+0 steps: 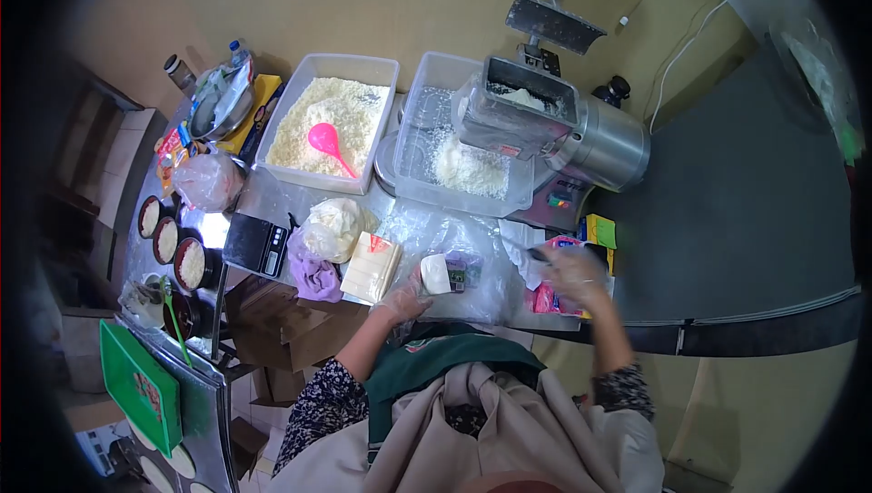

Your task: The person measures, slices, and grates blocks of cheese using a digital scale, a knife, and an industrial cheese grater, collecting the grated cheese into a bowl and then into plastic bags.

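My left hand [409,300], in a clear plastic glove, has its fingers against the side of a white block of cheese [435,273]. The block rests on clear plastic wrapping [486,289] on the table. Over at the right, my gloved right hand [576,277] is smeared by motion. It grips what looks like a knife [536,254], its dark handle pointing left, above pink packaging [546,300]. Left of my left hand lies a larger pale wrapped block [371,267], beside a plastic bag of pale contents [333,229] and a purple cloth or bag [314,273].
A grating machine [518,112] stands over a clear bin [422,186] holding white shreds. Another bin [271,162] contains gratings and a pink scoop [329,146]. A black scale [255,244], several filled bowls [191,263] and a green tray [136,384] are at left.
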{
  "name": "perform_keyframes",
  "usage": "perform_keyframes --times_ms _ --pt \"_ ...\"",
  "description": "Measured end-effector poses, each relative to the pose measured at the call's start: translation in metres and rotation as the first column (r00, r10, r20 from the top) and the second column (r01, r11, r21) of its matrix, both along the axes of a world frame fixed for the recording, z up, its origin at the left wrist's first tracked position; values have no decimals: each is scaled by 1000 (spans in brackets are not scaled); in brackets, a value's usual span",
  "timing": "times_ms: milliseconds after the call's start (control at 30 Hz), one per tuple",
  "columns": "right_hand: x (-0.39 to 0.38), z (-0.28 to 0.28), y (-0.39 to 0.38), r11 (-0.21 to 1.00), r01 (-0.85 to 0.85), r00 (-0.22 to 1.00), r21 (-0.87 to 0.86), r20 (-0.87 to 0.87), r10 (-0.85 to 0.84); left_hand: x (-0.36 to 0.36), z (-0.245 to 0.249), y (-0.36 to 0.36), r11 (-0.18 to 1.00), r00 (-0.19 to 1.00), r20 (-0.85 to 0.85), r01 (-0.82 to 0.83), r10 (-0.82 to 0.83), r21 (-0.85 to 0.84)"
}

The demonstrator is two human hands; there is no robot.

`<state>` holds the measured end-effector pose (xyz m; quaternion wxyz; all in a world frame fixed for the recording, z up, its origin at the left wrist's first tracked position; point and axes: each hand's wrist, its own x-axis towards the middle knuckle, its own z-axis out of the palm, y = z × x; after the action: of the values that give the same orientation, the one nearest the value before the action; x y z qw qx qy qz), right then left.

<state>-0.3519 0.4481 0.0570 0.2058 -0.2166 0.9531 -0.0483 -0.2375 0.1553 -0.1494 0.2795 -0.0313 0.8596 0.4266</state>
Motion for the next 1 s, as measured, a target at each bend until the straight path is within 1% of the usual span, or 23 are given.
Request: perform_keyframes --times_ms 67,100,167,200,267,300,333,367,433,467,500,533,567,600,633,667,733,800,833,900,933,967,1000 --pt "-1 -67 -10 997 74 974 -37 218 -64 2 1 -1 1000 999 -50 -2 1 -22" --pt "4 -101 -8 996 71 974 -51 218 -58 2 4 -1 1000 997 -79 8 -9 -22" --pt "15 -149 -4 999 -37 998 -27 47 38 -1 15 1 999 994 -110 1 -5 -33" --pt "14 -152 -5 998 -49 998 -39 48 51 -2 30 2 999 998 -61 5 -7 -33" --pt "8 -160 -7 995 -64 987 74 154 52 -1 35 1 999 1000 -10 -3 3 -45" --pt "-3 -161 -2 989 -77 990 -128 104 91 3 27 3 1000 998 -59 -25 25 0" --pt "-20 -132 -15 979 -120 988 -163 74 133 1 19 3 998 992 -114 -43 48 47" --pt "-35 -79 -29 968 -160 984 -192 48 172 0 13 3 999 997 -64 -42 44 30" --pt "-60 29 -49 813 -270 963 -516 -146 227 -3 18 2 998 999 -24 -31 32 46" --pt "-76 70 -59 781 -415 869 -467 -457 189 -4 22 3 998 1000 11 -15 14 65" --pt "-97 104 -69 690 -471 797 -549 -600 67 -4 25 4 998 1000 12 -17 16 60" --pt "-129 137 -83 468 -486 829 -738 -559 -19 -4 28 5 998 1000 -6 -27 27 57" --pt "-141 177 -98 429 -567 701 -703 -685 -196 -3 30 7 998 999 -23 -37 38 54" --pt "-194 184 -106 504 -442 721 -742 -628 -291 -2 25 7 998 999 -25 -42 43 45" --pt "-248 192 -116 514 -392 672 -763 -619 -406 -1 16 8 997 997 -59 -55 58 59" --pt "-265 181 -111 508 -394 674 -765 -617 -406 0 11 10 995 993 -94 -68 75 76" --pt "-360 185 -125 354 -238 869 -904 -361 -338 2 22 14 997 987 -142 -72 76 35" --pt "-406 175 -140 225 -34 976 -974 -80 -200 1 35 16 996 978 -190 -86 84 -3" --pt "-413 172 -137 226 -37 979 -974 -80 -186 1 39 19 994 984 -137 -112 110 -9" --pt "-420 169 -139 -74 28 994 -997 35 -99 0 39 18 988 985 -81 -152 151 -12" --pt "-385 173 -137 -67 32 995 -997 38 -90 0 34 18 988 978 -144 -153 152 9" --pt "-339 177 -145 -107 -30 997 -994 -21 -80 1 30 20 989 967 -207 -147 150 30" --pt "-282 183 -163 -150 -92 994 -984 -81 -76 2 28 20 988 967 -205 -148 153 36"
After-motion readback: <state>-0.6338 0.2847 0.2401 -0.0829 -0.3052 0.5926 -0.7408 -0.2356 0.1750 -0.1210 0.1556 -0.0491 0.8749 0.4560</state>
